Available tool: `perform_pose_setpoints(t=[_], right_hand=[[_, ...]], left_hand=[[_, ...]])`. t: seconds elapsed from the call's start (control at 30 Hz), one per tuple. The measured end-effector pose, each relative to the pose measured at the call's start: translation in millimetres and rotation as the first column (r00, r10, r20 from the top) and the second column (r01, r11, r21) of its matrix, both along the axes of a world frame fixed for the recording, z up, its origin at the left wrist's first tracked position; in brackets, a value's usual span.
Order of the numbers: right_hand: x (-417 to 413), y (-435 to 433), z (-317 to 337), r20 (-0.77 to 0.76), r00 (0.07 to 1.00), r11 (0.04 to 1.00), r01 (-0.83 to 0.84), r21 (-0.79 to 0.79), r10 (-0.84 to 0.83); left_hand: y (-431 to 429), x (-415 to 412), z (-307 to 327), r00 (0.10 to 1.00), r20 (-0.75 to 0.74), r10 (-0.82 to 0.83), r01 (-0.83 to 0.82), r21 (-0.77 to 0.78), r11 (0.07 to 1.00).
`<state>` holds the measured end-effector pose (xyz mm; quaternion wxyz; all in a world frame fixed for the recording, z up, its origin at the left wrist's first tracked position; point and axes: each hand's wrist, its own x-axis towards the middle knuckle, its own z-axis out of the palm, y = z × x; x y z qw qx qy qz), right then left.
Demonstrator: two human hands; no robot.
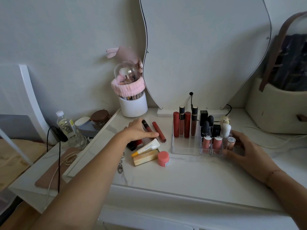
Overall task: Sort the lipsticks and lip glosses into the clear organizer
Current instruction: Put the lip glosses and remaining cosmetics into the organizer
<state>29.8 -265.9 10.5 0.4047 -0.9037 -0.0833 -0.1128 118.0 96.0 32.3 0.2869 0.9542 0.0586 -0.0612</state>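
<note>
Touching a lip gloss (147, 126), left grip (139, 131) lies released; right grip (240, 145) clasps the organizer (184, 147).

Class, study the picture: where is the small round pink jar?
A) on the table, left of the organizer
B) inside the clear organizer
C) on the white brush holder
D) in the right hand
A: the pink jar stands on the table left of the clear organizer.

Curvy mirror (207, 47) (white-edged) stands on a marbled vanity (182, 173)
</note>
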Motion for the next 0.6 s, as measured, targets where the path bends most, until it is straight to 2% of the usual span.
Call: perform_pose_setpoints(t=[0.1, 0.2, 0.27, 0.43, 0.6], right_hand=[[-0.2, 0.1, 0.2, -0.002, 1.000, 1.000, 0.003, 0.001, -0.003], [-0.4, 0.4, 0.9, -0.006, 1.000, 1.000, 0.004, -0.006, -0.004], [-0.7, 0.3, 1.3, -0.005, 1.000, 1.000, 0.002, -0.010, -0.002], [-1.1, 0.0, 1.9, -0.018, 1.000, 1.000, -0.009, -0.005, 0.009], [-0.9, 0.2, 1.6, -0.011, 1.000, 1.000, -0.005, 0.004, 0.005]], left_hand=[[-1.7, -1.1, -0.6, 0.996, 0.091, -0.023, 0.030, -0.078, 0.997], [-5.1, -2.6, 3.1, 0.959, 0.285, -0.005, 0.099, -0.315, 0.944], [-8.8, -5.6, 12.0, 0.918, 0.393, 0.048, 0.120, -0.393, 0.911], [-24.0, -17.6, 47.9, 0.816, 0.563, 0.131, 0.203, -0.492, 0.846], [-59.1, -38.8, 65.5, 0.741, 0.664, 0.096, 0.351, -0.505, 0.789]])
